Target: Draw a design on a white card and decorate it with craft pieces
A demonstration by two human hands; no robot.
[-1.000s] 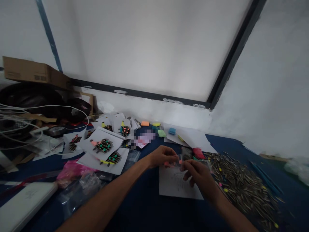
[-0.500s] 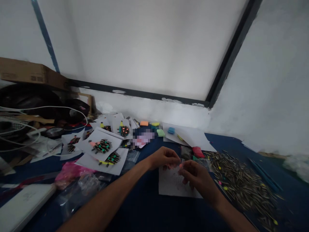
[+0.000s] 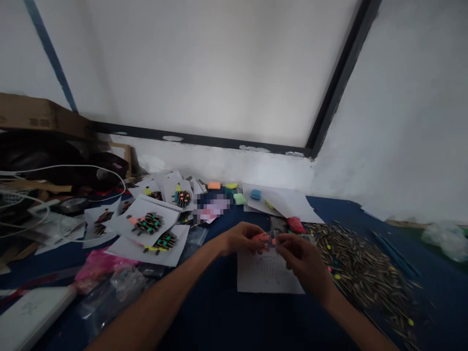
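Above a white sheet (image 3: 252, 282) with a dark drawn outline, both of my hands are close together. My left hand (image 3: 237, 239) is closed around a soft coral-pink lump (image 3: 261, 237), which seems to be in clear plastic. My right hand (image 3: 307, 263) pinches at the plastic's other side, beside a small coral-pink bit (image 3: 274, 241). Just beyond the fingers lie a red packet (image 3: 295, 224) and a dark grey packet (image 3: 278, 224). Right of my right hand spreads a heap of striped, seed-like pieces (image 3: 365, 268) with a few bright dots among them.
Sheets bearing hedgehog figures (image 3: 149, 223) overlap at left. Behind are orange (image 3: 214, 185), green (image 3: 240, 199) and blue (image 3: 255, 194) packets. A pink bag (image 3: 100, 263), clear plastic, a white box (image 3: 34, 312) and cables fill the left. Blue tweezers (image 3: 397, 254) lie right.
My hands have drawn slightly apart, and more of the coral-pink lump shows between them. More of the drawing on the sheet is visible. The whole view has shifted slightly.
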